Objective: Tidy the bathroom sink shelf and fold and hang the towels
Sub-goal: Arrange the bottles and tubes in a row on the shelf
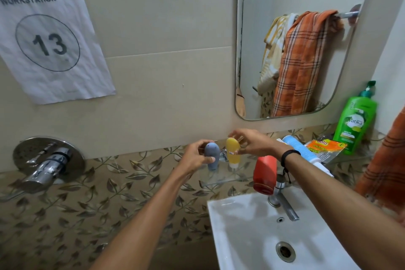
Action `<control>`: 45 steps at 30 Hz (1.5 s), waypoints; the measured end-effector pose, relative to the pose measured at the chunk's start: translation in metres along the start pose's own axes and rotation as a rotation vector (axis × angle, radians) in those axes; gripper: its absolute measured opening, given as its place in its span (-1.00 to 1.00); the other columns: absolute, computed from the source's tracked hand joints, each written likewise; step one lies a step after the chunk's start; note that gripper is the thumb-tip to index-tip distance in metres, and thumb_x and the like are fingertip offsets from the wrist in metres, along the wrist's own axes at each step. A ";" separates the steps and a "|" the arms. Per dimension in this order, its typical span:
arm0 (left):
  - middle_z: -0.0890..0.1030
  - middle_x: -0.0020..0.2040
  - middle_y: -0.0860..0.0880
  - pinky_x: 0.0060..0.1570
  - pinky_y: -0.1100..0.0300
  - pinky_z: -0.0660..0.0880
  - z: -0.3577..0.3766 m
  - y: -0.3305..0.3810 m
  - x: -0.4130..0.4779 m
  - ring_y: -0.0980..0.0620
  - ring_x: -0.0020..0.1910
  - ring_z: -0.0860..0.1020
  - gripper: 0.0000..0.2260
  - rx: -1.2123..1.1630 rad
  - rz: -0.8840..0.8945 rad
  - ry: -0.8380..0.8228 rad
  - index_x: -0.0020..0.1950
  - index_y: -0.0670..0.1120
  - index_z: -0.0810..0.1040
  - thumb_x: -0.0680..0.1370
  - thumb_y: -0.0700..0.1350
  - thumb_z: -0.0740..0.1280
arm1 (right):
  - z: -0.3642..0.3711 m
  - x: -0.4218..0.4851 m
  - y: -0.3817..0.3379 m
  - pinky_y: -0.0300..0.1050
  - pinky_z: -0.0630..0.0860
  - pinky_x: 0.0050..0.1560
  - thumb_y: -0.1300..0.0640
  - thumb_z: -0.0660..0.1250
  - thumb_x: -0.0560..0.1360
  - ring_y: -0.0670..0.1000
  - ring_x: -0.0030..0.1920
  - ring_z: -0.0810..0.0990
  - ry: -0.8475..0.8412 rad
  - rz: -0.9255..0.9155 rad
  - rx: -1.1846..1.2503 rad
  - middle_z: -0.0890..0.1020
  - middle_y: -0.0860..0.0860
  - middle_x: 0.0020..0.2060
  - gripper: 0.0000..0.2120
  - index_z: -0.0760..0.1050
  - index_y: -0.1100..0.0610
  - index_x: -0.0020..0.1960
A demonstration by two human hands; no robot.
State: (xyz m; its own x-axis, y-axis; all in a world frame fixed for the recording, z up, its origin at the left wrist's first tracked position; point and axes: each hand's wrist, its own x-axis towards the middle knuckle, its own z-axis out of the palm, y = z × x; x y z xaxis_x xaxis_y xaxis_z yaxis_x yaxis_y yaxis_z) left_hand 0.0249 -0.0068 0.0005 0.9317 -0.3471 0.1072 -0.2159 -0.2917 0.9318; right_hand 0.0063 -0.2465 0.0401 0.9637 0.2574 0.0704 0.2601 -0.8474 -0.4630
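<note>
the left hand is closed around a small grey bottle, thumb across its front, holding it cap-down at the left end of the glass shelf. i'd say it stands on its cap so the contents settle toward the opening. just right of that grip, the right hand pinches the top of a yellow bottle, fingers partly spread, also cap-down and nearly touching the grey one; it looks like the two are being lined up as a pair. further right of the right wrist, a red bottle sits tilted in front of the shelf, above the tap and the white sink. beyond it lie a white and blue tube and an orange packet, flat and untidy, with a green pump bottle upright at the far end. an orange checked towel hangs at the right edge, not yet folded; the mirror shows more towels bunched on a rail.
</note>
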 end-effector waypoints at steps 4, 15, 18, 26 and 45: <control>0.64 0.02 -0.05 -0.25 0.46 0.53 -0.001 0.001 0.003 0.10 -0.11 0.58 -0.57 0.006 0.004 0.003 0.25 -0.19 0.59 0.42 -0.47 0.44 | -0.002 -0.002 0.001 0.01 0.60 0.03 0.23 0.46 0.46 0.01 -0.03 0.62 0.039 0.008 -0.034 0.65 -0.01 -0.01 -0.73 0.59 0.07 0.15; 0.70 -0.02 -0.04 0.00 0.13 0.59 -0.006 0.002 0.007 0.02 -0.04 0.63 -0.70 0.108 0.005 -0.007 0.10 -0.09 0.67 0.43 -0.37 0.50 | -0.008 -0.007 0.008 -0.04 0.58 0.05 0.35 0.40 0.47 0.03 0.03 0.63 0.005 0.007 -0.073 0.67 0.00 0.08 -0.62 0.60 0.07 0.24; 0.70 0.00 -0.05 -0.04 0.21 0.58 -0.009 0.004 0.007 0.04 -0.04 0.63 -0.70 0.122 0.005 -0.022 0.12 -0.10 0.67 0.44 -0.36 0.50 | -0.008 -0.008 0.009 -0.02 0.58 0.08 0.33 0.40 0.48 0.02 0.05 0.62 -0.002 0.011 -0.071 0.66 -0.01 0.10 -0.62 0.58 0.06 0.26; 0.66 0.16 -0.02 0.08 0.19 0.53 -0.016 0.008 0.010 -0.03 0.18 0.60 -0.55 0.163 0.007 -0.095 0.28 -0.04 0.60 0.43 -0.28 0.54 | -0.008 -0.023 0.018 -0.10 0.55 0.18 0.29 0.48 0.46 -0.02 0.21 0.57 0.104 0.090 0.191 0.59 -0.01 0.20 -0.38 0.41 -0.02 0.45; 0.58 0.03 0.06 0.04 0.25 0.50 0.072 0.064 -0.009 0.05 0.07 0.54 -0.70 0.215 0.707 0.234 0.08 -0.09 0.67 0.44 -0.38 0.41 | 0.069 -0.139 0.059 -0.13 0.40 0.39 0.23 0.37 0.51 -0.01 0.39 0.46 0.465 -0.265 -0.111 0.55 -0.06 0.35 -0.55 0.51 0.01 0.38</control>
State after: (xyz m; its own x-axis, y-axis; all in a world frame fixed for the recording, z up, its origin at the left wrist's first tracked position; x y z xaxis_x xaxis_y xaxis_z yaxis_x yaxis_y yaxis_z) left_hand -0.0184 -0.0867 0.0337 0.5837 -0.3246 0.7443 -0.8119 -0.2455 0.5297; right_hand -0.1161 -0.3000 -0.0583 0.7824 0.2580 0.5668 0.4784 -0.8317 -0.2818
